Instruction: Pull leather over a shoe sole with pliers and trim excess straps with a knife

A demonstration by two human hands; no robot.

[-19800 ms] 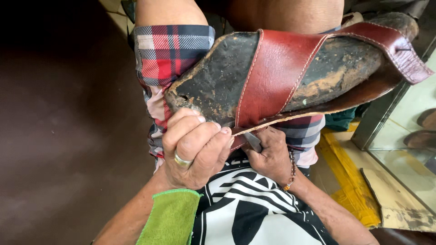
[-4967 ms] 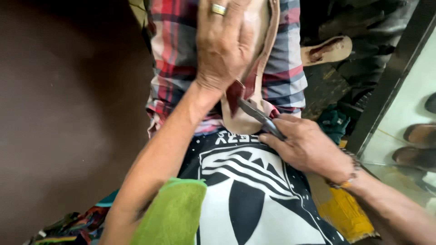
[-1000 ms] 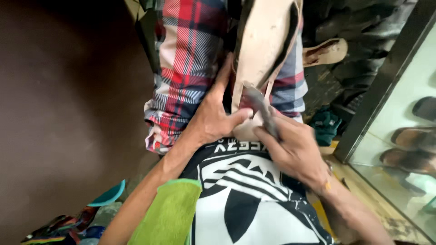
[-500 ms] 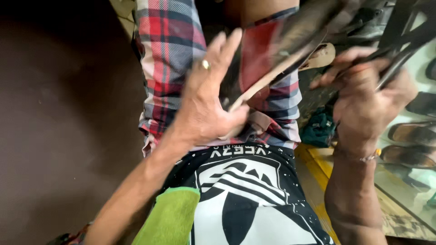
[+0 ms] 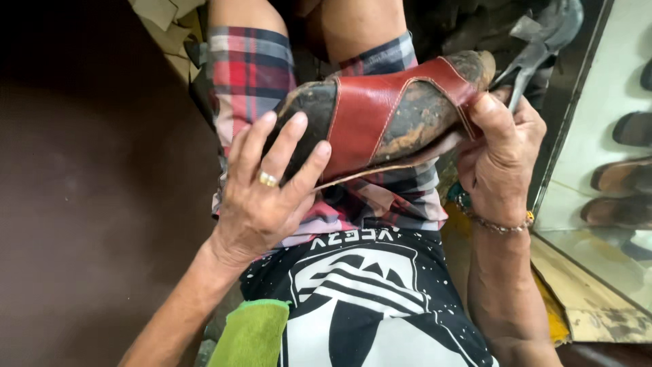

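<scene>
A worn sandal [image 5: 387, 115] with red-brown leather straps and a dirty dark footbed lies sideways across my lap, above my plaid shorts [image 5: 251, 68]. My left hand [image 5: 268, 194], with a gold ring on one finger, grips the sandal's left end with fingers spread over the footbed. My right hand [image 5: 499, 160], wearing a bracelet, holds the right end of the sandal and also clasps a grey metal tool [image 5: 536, 47] that sticks up past the fingers. A thin loose sole edge shows under the sandal between both hands.
A glass-fronted case [image 5: 611, 170] with several sandals inside stands at the right. A dark brown floor [image 5: 88, 204] fills the left. A green cloth [image 5: 251, 336] rests near my left forearm, and yellow material [image 5: 553, 326] lies low at the right.
The sandal has turned from upright to lying sideways with its straps facing me. My right hand came down from the raised position and took the sandal's right end, tool still in it.
</scene>
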